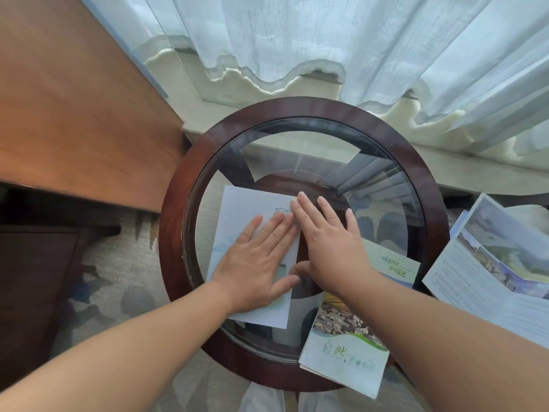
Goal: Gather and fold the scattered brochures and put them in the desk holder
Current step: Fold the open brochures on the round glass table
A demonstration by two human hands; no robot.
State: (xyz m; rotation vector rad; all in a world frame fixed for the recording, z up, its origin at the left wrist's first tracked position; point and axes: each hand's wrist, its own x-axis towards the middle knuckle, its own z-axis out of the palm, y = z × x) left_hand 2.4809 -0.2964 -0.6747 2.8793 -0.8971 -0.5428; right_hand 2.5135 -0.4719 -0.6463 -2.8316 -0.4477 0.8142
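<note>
Head: left hand (255, 263), right hand (329, 242) press pale brochure (237, 209) near green brochure (344, 355).

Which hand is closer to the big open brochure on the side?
Right. The right hand lies left of the open brochure; the left hand is farther left still, flat on the pale brochure.

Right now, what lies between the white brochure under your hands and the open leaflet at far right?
Head view: the right hand and a green-lettered brochure, then the table's wooden rim.
</note>
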